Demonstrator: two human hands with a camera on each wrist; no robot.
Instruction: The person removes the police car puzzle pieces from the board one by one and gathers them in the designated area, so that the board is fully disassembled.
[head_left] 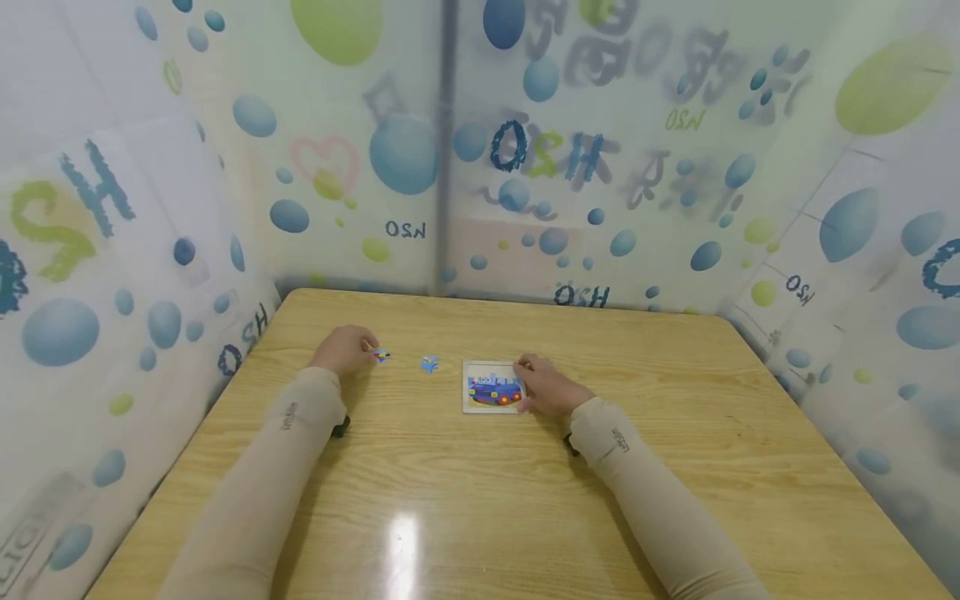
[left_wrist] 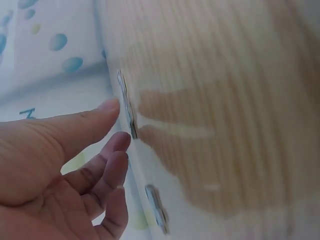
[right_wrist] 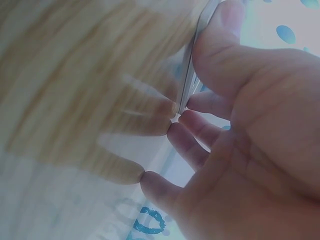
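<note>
A small jigsaw puzzle piece, blue with red and yellow, lies at the fingertips of my left hand. In the left wrist view this puzzle piece shows edge-on, flat on the table, the thumb and fingertips of the left hand right at its side, with a gap between thumb and fingers. My right hand holds the right side of a framed puzzle board picturing a blue vehicle with red-and-yellow wheels. In the right wrist view the thumb of the right hand lies along the board's edge, other fingertips touching the tabletop.
Another blue puzzle piece lies between the left hand and the board. Everything rests on a glossy wooden table that mirrors the hands. Printed curtains with blue and green dots stand close around the table's back and sides.
</note>
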